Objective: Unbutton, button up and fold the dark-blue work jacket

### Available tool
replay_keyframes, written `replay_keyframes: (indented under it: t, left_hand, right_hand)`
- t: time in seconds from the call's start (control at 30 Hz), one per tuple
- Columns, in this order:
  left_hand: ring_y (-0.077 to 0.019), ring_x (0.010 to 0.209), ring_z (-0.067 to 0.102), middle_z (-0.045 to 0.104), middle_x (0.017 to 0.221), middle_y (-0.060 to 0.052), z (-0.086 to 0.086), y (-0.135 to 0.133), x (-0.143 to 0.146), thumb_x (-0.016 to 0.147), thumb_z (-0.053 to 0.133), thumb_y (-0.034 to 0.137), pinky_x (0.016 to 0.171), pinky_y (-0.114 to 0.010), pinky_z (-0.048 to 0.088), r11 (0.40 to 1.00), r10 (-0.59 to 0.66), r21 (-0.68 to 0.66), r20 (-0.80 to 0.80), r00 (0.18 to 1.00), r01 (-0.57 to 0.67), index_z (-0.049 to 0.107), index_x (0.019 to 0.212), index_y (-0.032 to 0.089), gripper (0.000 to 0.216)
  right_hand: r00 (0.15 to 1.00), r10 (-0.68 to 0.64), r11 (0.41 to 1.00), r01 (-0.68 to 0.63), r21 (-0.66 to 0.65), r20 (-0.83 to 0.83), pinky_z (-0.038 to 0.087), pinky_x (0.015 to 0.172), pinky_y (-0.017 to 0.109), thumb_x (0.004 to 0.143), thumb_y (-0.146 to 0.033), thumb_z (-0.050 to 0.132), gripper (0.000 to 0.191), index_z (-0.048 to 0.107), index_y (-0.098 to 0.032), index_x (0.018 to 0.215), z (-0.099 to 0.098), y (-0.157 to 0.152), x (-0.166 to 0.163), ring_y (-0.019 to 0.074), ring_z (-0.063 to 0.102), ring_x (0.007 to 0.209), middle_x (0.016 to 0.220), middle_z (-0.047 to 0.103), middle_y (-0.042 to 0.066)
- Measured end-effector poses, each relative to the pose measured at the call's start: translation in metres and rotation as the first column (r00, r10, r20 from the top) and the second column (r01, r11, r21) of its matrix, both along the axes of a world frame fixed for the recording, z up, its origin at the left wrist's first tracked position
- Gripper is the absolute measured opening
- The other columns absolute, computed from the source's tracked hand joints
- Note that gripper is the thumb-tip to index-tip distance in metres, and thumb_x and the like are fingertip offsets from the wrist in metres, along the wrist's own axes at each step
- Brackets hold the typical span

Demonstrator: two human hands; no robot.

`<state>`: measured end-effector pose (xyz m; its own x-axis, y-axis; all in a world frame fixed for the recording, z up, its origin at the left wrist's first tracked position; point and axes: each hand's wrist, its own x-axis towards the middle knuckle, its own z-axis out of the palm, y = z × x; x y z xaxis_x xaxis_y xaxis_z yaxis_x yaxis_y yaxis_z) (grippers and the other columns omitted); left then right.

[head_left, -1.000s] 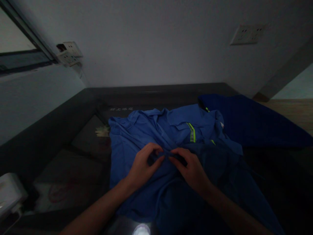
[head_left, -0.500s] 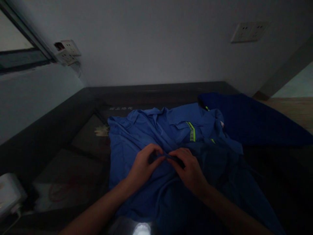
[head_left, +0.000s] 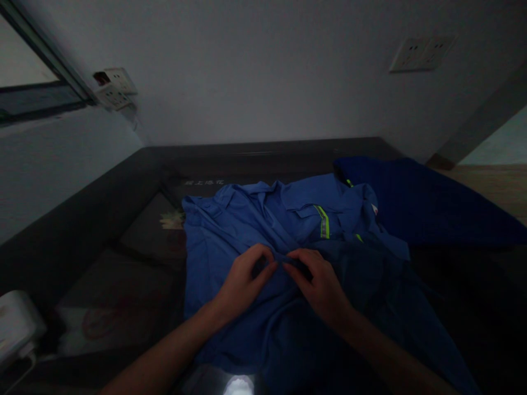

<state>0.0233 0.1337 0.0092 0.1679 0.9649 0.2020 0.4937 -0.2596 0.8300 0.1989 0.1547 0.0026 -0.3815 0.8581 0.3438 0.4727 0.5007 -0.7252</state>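
A blue work jacket point(head_left: 230, 225) with yellow-green and grey reflective strips lies spread and creased on the dark table. Near its middle, my left hand point(head_left: 249, 271) pinches a fold of the cloth between thumb and fingers. My right hand point(head_left: 317, 277) grips the same fold just beside it, the fingertips of both hands almost meeting. Whatever small part sits between the fingertips, such as a button, is too dark to make out. The jacket's lower right part fades into shadow.
Dark blue fabric point(head_left: 420, 203) lies to the right behind the jacket. A white charger point(head_left: 18, 323) with a cable is at the left edge. Wall sockets point(head_left: 422, 54) sit above the table point(head_left: 135, 241). A bright light spot point(head_left: 239, 384) shows at the bottom.
Both hands stay at nearly the same place on the jacket, with only slight finger movement at the pinched fold. The jacket lies as before.
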Motion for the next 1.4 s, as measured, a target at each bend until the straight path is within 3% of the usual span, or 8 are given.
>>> replay_keyframes:
  t: [0.3, 0.47, 0.57, 0.7, 0.9, 1.1, 1.23, 1.4]
  left_hand:
    - [-0.0168, 0.083, 0.057, 0.061, 0.088, -0.004, -0.001, -0.003, 0.001, 0.089, 0.047, 0.022, 0.075, -0.029, 0.046, 0.999, 0.022, 0.052, -0.129, 0.991, -0.016, 0.05, 0.083, 0.019, 0.008]
    - [-0.019, 0.084, 0.058, 0.062, 0.09, -0.005, -0.009, -0.006, 0.0, 0.089, 0.047, 0.021, 0.076, -0.032, 0.046, 0.985, 0.067, 0.171, -0.274, 0.959, -0.02, 0.05, 0.084, 0.02, 0.006]
    - [-0.0191, 0.086, 0.058, 0.061, 0.09, -0.005, -0.01, -0.005, -0.002, 0.089, 0.047, 0.02, 0.077, -0.032, 0.046, 0.973, 0.047, 0.228, -0.283, 0.958, 0.02, 0.051, 0.085, 0.02, 0.006]
    - [-0.0162, 0.086, 0.057, 0.061, 0.091, -0.004, -0.004, -0.005, -0.003, 0.088, 0.051, 0.019, 0.078, -0.028, 0.046, 0.98, -0.023, 0.194, -0.106, 0.994, 0.044, 0.054, 0.091, 0.019, 0.004]
    - [-0.0154, 0.086, 0.059, 0.061, 0.094, -0.003, -0.003, 0.0, -0.001, 0.084, 0.058, 0.025, 0.078, -0.026, 0.047, 0.987, 0.083, -0.159, 0.296, 0.952, -0.037, 0.052, 0.117, 0.02, 0.034]
    - [-0.0156, 0.078, 0.06, 0.065, 0.084, -0.002, -0.009, 0.007, -0.003, 0.075, 0.068, 0.036, 0.073, -0.026, 0.047, 0.92, 0.109, -0.381, 0.478, 0.872, 0.095, 0.064, 0.097, 0.016, 0.03]
    - [-0.013, 0.071, 0.058, 0.064, 0.076, 0.0, -0.005, 0.008, -0.002, 0.072, 0.072, 0.041, 0.068, -0.023, 0.045, 0.905, 0.106, -0.395, 0.569, 0.816, 0.158, 0.063, 0.087, 0.016, 0.031]
    - [-0.0097, 0.062, 0.051, 0.057, 0.068, 0.001, -0.008, 0.009, -0.003, 0.07, 0.074, 0.043, 0.059, -0.02, 0.04, 0.917, 0.091, -0.372, 0.546, 0.833, 0.144, 0.06, 0.08, 0.015, 0.033]
  right_hand:
    - [1.0, -0.013, 1.0, 0.013, -0.005, 0.018, 0.045, 0.078, 0.034, 0.089, -0.024, 0.051, 0.01, 0.059, -0.018, 0.086, -0.001, -0.002, -0.002, 0.0196, 0.061, 0.08, 0.081, 0.066, 0.005]
    - [0.999, 0.034, 0.999, -0.035, 0.011, 0.003, 0.046, 0.08, 0.035, 0.09, -0.022, 0.051, 0.009, 0.059, -0.019, 0.086, -0.003, -0.004, -0.005, 0.0195, 0.062, 0.08, 0.081, 0.067, 0.005]
    - [0.998, 0.056, 0.998, -0.056, 0.023, -0.012, 0.047, 0.079, 0.035, 0.09, -0.021, 0.051, 0.009, 0.06, -0.019, 0.088, -0.003, -0.005, -0.005, 0.0195, 0.062, 0.081, 0.083, 0.067, 0.005]
    - [0.999, 0.016, 1.0, -0.016, 0.012, -0.03, 0.048, 0.076, 0.033, 0.09, -0.023, 0.05, 0.012, 0.061, -0.019, 0.09, -0.001, -0.004, -0.001, 0.0196, 0.062, 0.082, 0.085, 0.068, 0.006]
    - [0.999, -0.03, 0.998, 0.029, 0.062, 0.015, 0.048, 0.078, 0.034, 0.09, -0.025, 0.049, 0.013, 0.06, -0.018, 0.093, 0.001, 0.001, 0.004, 0.0209, 0.062, 0.085, 0.089, 0.068, 0.007]
    - [0.999, -0.046, 0.996, 0.046, 0.076, 0.002, 0.048, 0.076, 0.033, 0.09, -0.025, 0.051, 0.01, 0.058, -0.019, 0.094, 0.001, 0.0, 0.004, 0.0199, 0.062, 0.084, 0.089, 0.067, 0.006]
    - [0.999, -0.039, 0.997, 0.04, 0.067, -0.029, 0.048, 0.077, 0.032, 0.089, -0.023, 0.052, 0.009, 0.058, -0.02, 0.095, -0.001, 0.0, 0.003, 0.0193, 0.062, 0.085, 0.09, 0.066, 0.005]
    - [0.999, 0.0, 0.996, 0.004, 0.086, -0.047, 0.048, 0.074, 0.03, 0.088, -0.021, 0.053, 0.007, 0.059, -0.02, 0.091, -0.001, -0.003, 0.001, 0.018, 0.062, 0.08, 0.084, 0.066, 0.004]
